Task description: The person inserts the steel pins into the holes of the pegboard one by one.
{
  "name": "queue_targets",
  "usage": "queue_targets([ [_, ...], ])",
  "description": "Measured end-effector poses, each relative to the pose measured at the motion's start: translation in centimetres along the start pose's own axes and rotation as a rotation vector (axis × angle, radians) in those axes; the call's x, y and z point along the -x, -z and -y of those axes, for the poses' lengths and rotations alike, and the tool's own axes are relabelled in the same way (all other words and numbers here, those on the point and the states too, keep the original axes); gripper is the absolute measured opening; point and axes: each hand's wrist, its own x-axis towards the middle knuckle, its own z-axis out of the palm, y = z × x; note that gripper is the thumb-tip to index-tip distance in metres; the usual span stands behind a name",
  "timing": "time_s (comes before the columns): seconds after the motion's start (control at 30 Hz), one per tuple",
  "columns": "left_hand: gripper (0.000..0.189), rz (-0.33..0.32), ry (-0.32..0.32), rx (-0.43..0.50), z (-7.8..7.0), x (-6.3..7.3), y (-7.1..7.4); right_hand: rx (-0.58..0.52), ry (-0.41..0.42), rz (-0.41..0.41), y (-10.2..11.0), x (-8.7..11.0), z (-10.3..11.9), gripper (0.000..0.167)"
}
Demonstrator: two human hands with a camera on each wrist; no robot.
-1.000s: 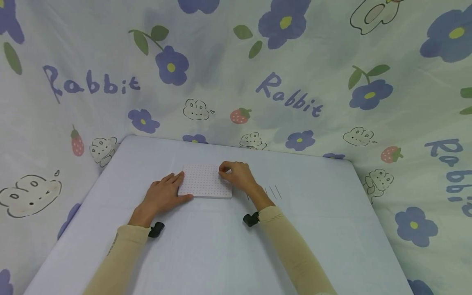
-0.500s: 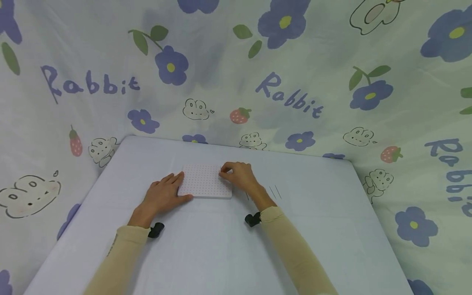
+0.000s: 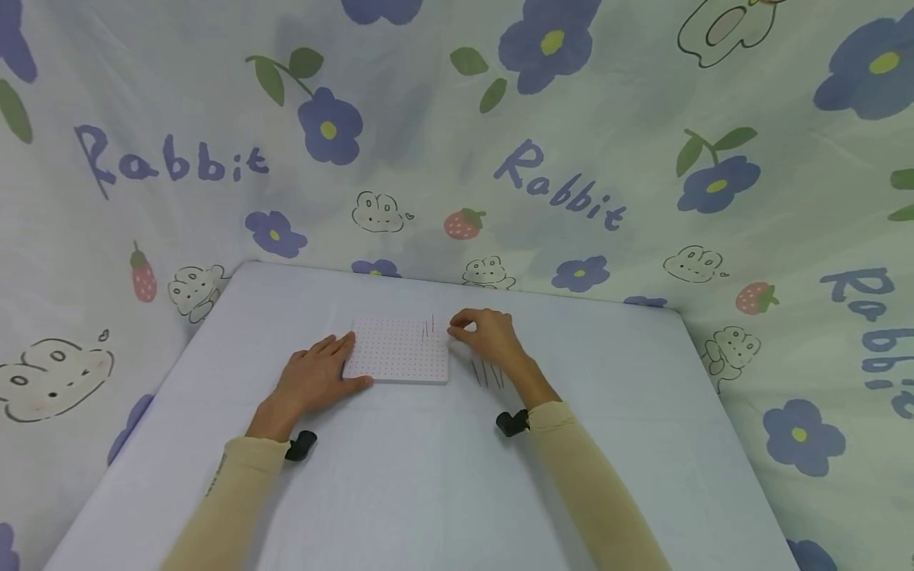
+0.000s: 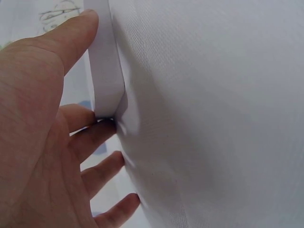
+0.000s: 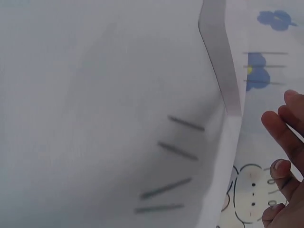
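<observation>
Left sleeve: one, beige (image 3: 236,492), with one black wrist device (image 3: 301,446) at its cuff; it lies as it did half a second ago.
Left hand: one (image 3: 314,379), fingers spread and resting along the board's left edge, thumb by the near left corner; its place there is unchanged.
Perforated board: one, white (image 3: 400,353), flat on the bench between the two hands, dotted with rows of holes too small to count surely; it has not shifted noticeably.
Upright rods: three thin dark ones (image 5: 266,66), standing close together on the board's far right part; half a second ago the fingers covered most of this spot, and now all three show.
Lying rods: four in view (image 5: 178,151) on the bench to the right of the board, near the right hand; the two that showed right of the forearm earlier are out of sight now.
Right hand: one (image 3: 493,341), moved rightward off the rods to the board's right edge; fingers loosely bent, with nothing visible between them; whether they touch the board, I cannot tell.
Right sleeve: one, beige (image 3: 600,492), with a second wrist device (image 3: 511,423); both have gone rightward with the hand.
Bench: one, white (image 3: 400,492), under everything.
Backdrop cloth: printed (image 3: 842,202), with three "Rabbit" words and three strawberries.
</observation>
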Motion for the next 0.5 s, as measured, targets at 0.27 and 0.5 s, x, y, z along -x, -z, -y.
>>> queue_targets([
  [0.27,0.096,0.004,-0.012,0.026,0.1,0.1,0.1,-0.030,-0.028,-0.031,2.8,1.3,-2.0,0.025],
  [0.5,0.095,-0.015,-0.035,0.037,0.0,0.1,0.1,-0.035,-0.045,-0.059,5.2,3.4,-3.9,0.028],
])
